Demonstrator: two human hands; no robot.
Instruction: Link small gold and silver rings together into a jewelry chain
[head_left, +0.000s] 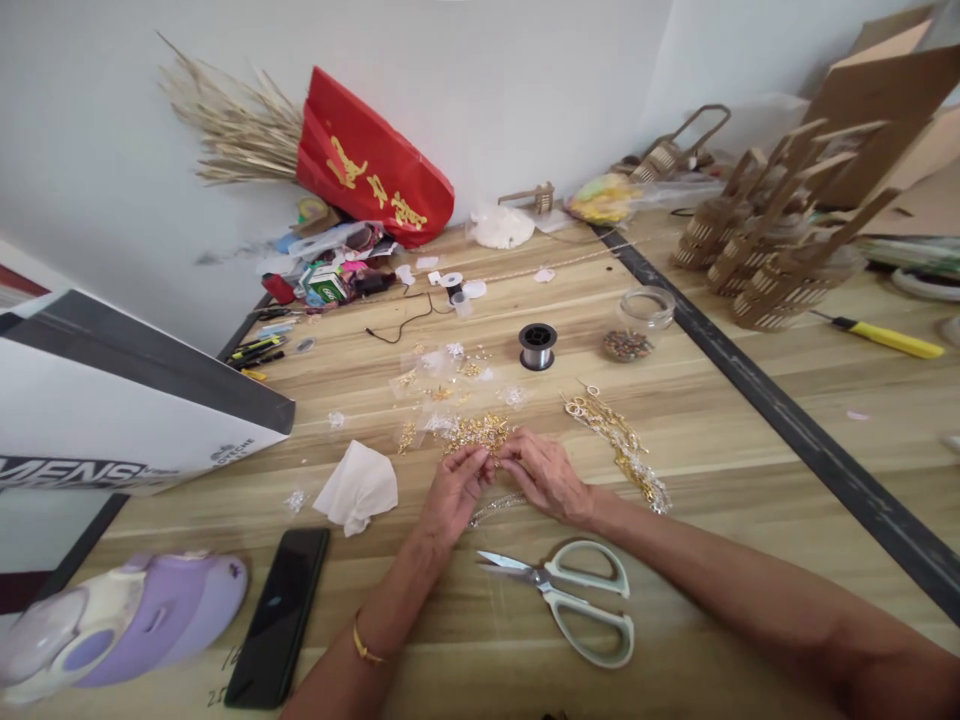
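Note:
My left hand [461,483] and my right hand [546,474] meet at the front of a pile of gold and clear beads [476,432]. Both have thumb and fingertips pinched together, almost touching each other. Whatever sits between the fingertips is too small to make out. Under and between the hands a silvery beaded strand [496,508] lies on the wood. Nearer to me rest scissors [540,577] with pale green handles, blades pointing left and slightly apart. Right of my right hand lies a bundle of gold and silver beaded strands [619,440].
A spool of wire [538,347] and a glass jar [647,308] stand behind the beads. To the left are a folded tissue [357,488], a black phone [277,620], a purple-and-white device [161,620] and a large box [135,400]. Small woven baskets [791,270] and a yellow-handled tool [892,337] are at right.

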